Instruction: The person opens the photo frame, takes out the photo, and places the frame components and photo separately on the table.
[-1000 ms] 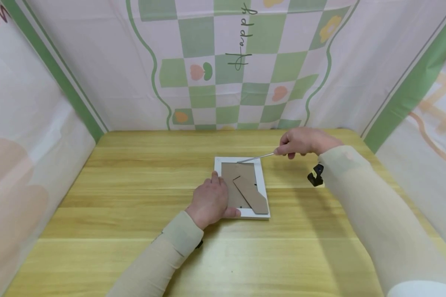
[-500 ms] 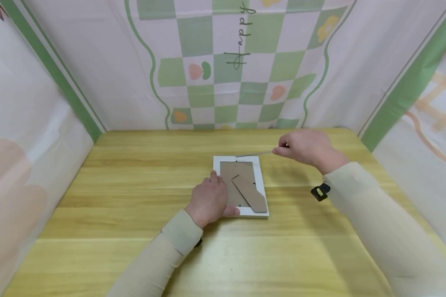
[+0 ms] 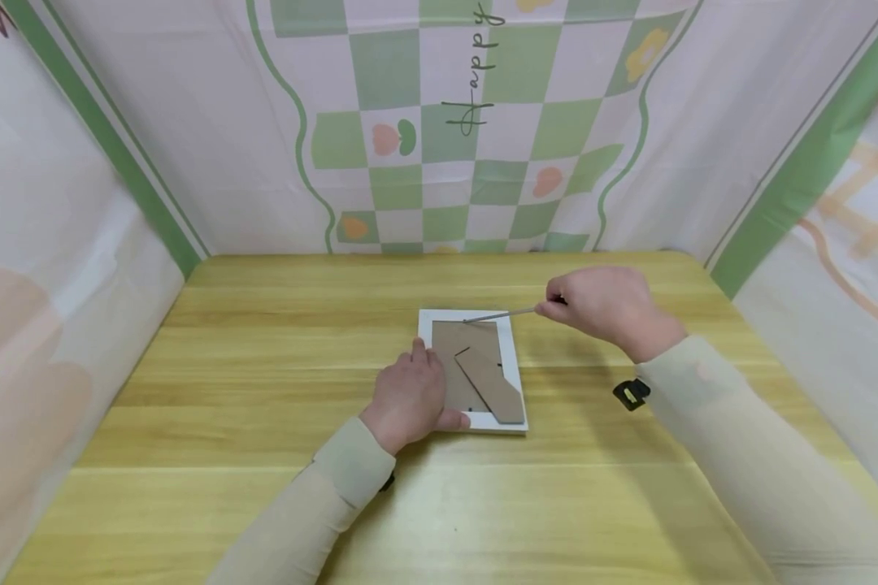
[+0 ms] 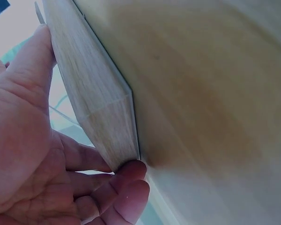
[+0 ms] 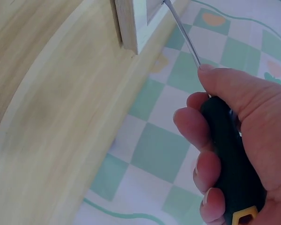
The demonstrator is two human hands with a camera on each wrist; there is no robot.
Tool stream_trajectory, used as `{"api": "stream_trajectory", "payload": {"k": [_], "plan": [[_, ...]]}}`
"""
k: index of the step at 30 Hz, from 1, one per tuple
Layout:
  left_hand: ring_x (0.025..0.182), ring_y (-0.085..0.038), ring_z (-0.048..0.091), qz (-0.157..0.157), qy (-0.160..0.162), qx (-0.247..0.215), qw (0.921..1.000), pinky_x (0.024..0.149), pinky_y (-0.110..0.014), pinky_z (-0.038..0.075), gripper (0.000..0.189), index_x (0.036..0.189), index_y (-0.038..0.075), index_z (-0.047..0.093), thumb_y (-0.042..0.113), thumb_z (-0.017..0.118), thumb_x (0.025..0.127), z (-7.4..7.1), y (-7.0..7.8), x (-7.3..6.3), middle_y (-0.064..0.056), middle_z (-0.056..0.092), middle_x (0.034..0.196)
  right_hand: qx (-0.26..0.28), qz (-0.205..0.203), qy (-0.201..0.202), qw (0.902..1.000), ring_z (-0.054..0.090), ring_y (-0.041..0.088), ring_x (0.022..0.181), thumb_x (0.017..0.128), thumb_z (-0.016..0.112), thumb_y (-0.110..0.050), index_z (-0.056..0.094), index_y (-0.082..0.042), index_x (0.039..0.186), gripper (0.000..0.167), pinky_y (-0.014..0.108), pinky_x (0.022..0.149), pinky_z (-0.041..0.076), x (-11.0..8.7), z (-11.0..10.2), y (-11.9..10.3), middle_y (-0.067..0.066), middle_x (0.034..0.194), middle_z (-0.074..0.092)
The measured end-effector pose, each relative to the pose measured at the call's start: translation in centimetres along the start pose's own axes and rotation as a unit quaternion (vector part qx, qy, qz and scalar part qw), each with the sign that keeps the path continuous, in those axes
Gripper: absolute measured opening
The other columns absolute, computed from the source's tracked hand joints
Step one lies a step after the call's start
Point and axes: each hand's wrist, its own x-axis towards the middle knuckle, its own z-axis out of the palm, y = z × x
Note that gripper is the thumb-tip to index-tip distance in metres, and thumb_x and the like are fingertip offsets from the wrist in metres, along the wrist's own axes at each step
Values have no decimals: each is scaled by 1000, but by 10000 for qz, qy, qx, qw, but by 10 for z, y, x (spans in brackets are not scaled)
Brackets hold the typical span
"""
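Note:
A white picture frame lies face down on the table, its brown backing board and slanted stand leg showing. My left hand grips its left side, thumb along the near edge. In the left wrist view, fingers curl at a corner of the picture frame. My right hand holds a screwdriver whose tip meets the backing's far edge. The right wrist view shows the dark screwdriver handle wrapped in my fingers. Small dark tabs sit along the backing's edges.
The wooden table extends around the frame. A green-and-white checked cloth hangs behind its far edge, and pale cloth walls stand on both sides. Dark cameras are strapped at both wrists.
Half a second ago the screwdriver tip was over the white far border, exposing a small tab; now it is back at the backing's edge. My right hand has come slightly nearer. The left holds still.

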Motion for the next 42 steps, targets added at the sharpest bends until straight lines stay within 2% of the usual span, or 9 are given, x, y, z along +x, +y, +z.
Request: {"api": "stream_trajectory", "payload": {"k": [8,12,20,28,32,37,42], "plan": [[125,-35,64,-5,-5,80,10000,74,-41,63,118,151,-9,47,83,66,79,0,0,-1,-30,43,158,157,53,-260,9995,54,14,62,102,60,-52,66,-33,82,29,36,49,33,7,2,6,-8,63,54],[125,-35,63,-16,-9,28,10000,76,-41,63,118,151,-9,47,83,67,79,0,0,0,-30,43,158,425,60,-548,9976,57,16,69,101,60,-53,70,-32,88,27,39,53,37,13,2,13,-8,71,59],[124,-35,64,19,10,32,10000,74,-41,63,118,151,-9,47,82,67,79,1,0,-1,-31,42,158,940,-8,-1144,9890,63,16,81,102,58,-57,75,-25,106,36,38,63,45,29,-2,24,-4,90,73],[125,-35,64,31,20,22,10000,75,-41,63,118,150,-9,48,82,68,78,0,0,0,-30,42,158,1311,-71,-1584,9786,62,21,79,103,59,-53,73,-20,104,36,37,70,47,40,-6,33,-2,91,73],[126,-35,63,38,41,-11,10000,76,-41,63,117,150,-9,48,82,69,78,-3,3,1,-31,43,158,1248,-50,-1473,9812,61,20,79,102,59,-54,72,-23,99,34,37,69,45,37,-7,35,-2,92,74],[120,-35,66,70,108,7,9999,73,-42,63,115,147,-10,51,81,69,79,-3,6,-2,-32,46,155,871,-77,-955,9916,58,16,74,101,61,-55,70,-28,89,31,35,61,40,23,-1,30,-7,81,68],[111,-34,70,10,226,13,9997,68,-42,63,114,142,-10,56,81,71,77,-3,7,-5,-32,51,151,662,-11,-430,9969,55,15,68,101,61,-55,70,-29,86,31,35,52,37,7,1,21,-7,71,60]]}}
